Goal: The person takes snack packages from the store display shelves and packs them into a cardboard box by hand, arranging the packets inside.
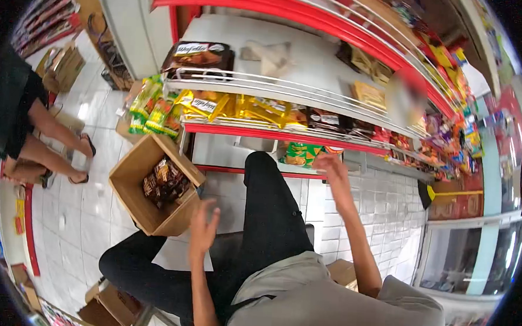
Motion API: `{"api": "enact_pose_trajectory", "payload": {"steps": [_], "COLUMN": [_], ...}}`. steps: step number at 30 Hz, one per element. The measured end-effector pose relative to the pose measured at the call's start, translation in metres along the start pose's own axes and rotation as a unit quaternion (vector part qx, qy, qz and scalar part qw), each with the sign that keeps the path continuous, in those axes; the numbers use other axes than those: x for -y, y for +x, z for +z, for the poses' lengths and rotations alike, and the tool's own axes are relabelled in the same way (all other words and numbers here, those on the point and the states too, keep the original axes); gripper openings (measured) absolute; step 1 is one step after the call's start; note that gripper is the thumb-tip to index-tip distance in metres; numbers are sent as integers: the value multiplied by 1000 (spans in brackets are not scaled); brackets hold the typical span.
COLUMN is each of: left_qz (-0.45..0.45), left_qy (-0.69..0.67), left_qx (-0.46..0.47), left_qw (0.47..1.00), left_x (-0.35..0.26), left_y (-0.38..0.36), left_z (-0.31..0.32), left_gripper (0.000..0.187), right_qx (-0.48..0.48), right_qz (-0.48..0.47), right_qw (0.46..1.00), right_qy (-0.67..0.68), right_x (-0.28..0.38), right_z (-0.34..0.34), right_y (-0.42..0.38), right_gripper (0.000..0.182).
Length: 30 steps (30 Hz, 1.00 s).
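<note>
My left hand (203, 228) hangs open above my dark trouser leg, right beside an open cardboard box (132, 174) that holds several brown snack packets (164, 183). My right hand (331, 168) reaches out to the low shelf (262, 133), fingers spread, close to a green and orange packet (300, 154) lying there. It holds nothing that I can see. Yellow packets (240, 107) and dark brown packets (334, 121) fill the shelf row above.
A brown wafer box (198, 57) sits on the upper white shelf. Green packets (152, 107) hang at the shelf's left end. Another person in black (21, 115) crouches at the left on the tiled floor. More cardboard boxes (109, 305) lie near my feet.
</note>
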State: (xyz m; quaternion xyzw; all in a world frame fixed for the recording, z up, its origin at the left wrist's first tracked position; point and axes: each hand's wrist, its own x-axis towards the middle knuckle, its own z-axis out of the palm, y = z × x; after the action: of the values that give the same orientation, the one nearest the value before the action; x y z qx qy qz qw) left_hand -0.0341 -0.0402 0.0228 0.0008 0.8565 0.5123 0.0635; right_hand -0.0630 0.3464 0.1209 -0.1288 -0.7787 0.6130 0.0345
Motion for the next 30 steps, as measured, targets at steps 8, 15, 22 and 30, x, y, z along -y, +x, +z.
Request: {"api": "enact_pose_trajectory", "payload": {"steps": [8,15,22,30], "left_qz": [111,85,23,-117], "left_qy": [63,129,95,76], "left_qx": [175,163,93,-21], "left_qw": [976,974,991,990], "left_x": [9,28,50,36], "left_y": [-17,-43,-57,-66], "left_z": [55,45,13,-62], "left_gripper": [35,37,38,37], "right_qx": [-26,169,203,271], "right_qz": [-256,-181,-204,-357], "right_qw": [872,866,871,838], "right_qy": [-418,-434,-399,-312], "right_x": [7,12,9,61], "right_z": [-36,-69,-64,164], "right_y": [74,171,161,-3], "right_gripper": [53,101,89,79]}}
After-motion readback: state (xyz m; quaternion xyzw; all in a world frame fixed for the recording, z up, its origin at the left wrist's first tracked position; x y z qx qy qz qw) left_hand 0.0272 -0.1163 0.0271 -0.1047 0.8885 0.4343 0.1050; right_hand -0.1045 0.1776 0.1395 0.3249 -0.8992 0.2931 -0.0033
